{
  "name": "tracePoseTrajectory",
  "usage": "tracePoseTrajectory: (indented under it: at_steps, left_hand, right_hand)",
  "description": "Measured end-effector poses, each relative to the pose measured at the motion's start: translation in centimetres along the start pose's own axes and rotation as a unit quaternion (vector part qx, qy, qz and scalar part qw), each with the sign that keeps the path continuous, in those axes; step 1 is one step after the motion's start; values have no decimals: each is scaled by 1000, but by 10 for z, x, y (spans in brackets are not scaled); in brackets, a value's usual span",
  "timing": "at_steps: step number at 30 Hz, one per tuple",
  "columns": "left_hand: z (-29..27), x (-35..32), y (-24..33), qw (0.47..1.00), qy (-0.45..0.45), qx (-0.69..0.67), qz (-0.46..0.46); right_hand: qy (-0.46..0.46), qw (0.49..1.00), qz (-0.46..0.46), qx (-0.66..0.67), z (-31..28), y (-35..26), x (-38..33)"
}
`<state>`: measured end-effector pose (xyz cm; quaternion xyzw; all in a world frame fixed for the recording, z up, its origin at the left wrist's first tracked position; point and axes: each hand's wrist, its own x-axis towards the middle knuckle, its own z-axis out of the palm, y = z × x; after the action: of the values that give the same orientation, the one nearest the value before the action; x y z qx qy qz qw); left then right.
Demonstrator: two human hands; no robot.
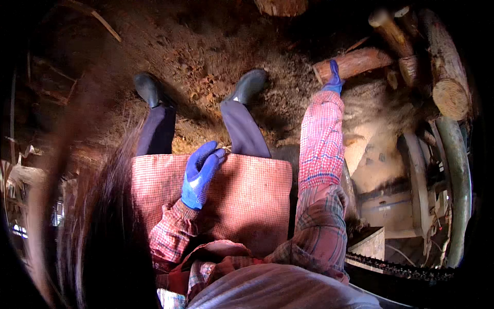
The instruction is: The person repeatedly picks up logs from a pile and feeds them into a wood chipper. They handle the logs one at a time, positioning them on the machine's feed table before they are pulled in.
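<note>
My left hand (199, 174), in a blue work glove, hovers over the pink checked apron (257, 193) on my lap. Its fingers are loosely bent and somewhat apart, with nothing in them. My right arm stretches far out ahead to the right. At its end my right hand (334, 82), also gloved in blue, grips the near left end of a reddish-brown log (363, 64) lying on the ground. One finger shows along the bark; the other fingers are partly hidden.
Several logs stand and lean at the right, among them a thick cut log (452, 98) and a greyish pole (455, 190). A dark toothed-edged strip (401, 268) lies low right. My dark boots (250, 85) rest on the dirt floor, strewn with chips. Another wood block (281, 6) is at the top.
</note>
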<state>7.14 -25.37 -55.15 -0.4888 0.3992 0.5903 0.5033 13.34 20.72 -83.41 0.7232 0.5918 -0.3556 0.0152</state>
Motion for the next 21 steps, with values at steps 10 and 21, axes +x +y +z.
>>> tracePoseTrajectory:
  at_steps: [10,21]
  left_hand:
    - [-31,-55,-11,998,10,4,-59]
    - [-80,-172,12,987,132,-25,93]
  right_hand:
    - [-212,870,172,411,-28,-111,-270]
    - [-552,697,428,159,-211,-89,-572]
